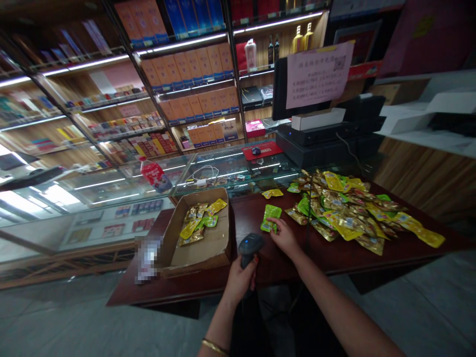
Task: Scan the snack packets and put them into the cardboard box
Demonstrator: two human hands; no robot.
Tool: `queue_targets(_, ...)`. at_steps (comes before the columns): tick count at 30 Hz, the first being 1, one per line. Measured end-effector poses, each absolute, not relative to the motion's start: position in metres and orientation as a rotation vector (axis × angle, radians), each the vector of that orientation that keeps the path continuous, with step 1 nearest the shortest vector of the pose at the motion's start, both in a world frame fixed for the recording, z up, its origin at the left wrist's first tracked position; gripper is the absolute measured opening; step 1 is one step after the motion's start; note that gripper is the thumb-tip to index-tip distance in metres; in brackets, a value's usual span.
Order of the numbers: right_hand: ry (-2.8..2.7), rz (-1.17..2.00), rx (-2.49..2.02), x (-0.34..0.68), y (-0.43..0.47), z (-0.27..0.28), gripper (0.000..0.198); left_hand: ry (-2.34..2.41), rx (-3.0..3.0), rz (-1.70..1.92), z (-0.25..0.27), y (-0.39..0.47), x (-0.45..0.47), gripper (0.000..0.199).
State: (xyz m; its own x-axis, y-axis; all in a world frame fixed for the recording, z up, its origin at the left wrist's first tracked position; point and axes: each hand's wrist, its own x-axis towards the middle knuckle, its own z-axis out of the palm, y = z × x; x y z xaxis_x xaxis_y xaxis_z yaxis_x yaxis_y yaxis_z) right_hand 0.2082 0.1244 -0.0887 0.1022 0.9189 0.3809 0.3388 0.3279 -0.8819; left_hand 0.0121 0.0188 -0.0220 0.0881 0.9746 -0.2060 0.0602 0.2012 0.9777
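My left hand (240, 280) is wrapped round the handle of a dark barcode scanner (250, 244), whose head shows a small blue light. To its right, my right hand (284, 237) pinches the lower edge of a green snack packet (270, 217) just above the tabletop. A cardboard box (173, 243) stands left of the scanner with several gold, yellow and green packets (193, 225) inside. On the right side of the table lies a large heap of similar packets (342, 208). One yellow packet (272, 193) lies apart from the heap, behind the green one.
A dark red wooden table (256, 270) carries the box and the heap. Behind it runs a glass counter (230, 171) with a red-labelled bottle (154, 173), a mouse (256, 150) and a monitor (280, 89) bearing a paper sign. A blurred item (148, 260) sits at the table's left edge.
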Motion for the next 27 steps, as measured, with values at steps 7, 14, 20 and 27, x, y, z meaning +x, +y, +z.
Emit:
queue_targets(7, -1.477, 0.617, -1.225, 0.2091, 0.1259, -0.0897, 0.044, 1.255, 1.145, 0.979, -0.0200, 0.0172, 0.0126, 0.051)
queue_targets(14, -1.445, 0.686, -1.183, 0.2051, 0.1231, -0.0883, 0.043, 1.257, 1.131, 0.968, -0.0226, 0.0177, 0.0120, 0.051)
queue_targets(20, -1.494, 0.678, -1.215, 0.2061, 0.1211, -0.0878, 0.044, 1.257, 1.128, 0.942, -0.0231, 0.0184, 0.0111, 0.054)
queue_targets(27, -1.492, 0.700, -1.241, 0.2059, 0.1213, -0.0874, 0.044, 1.212, 1.135, 0.949, -0.0255, 0.0183, 0.0106, 0.052)
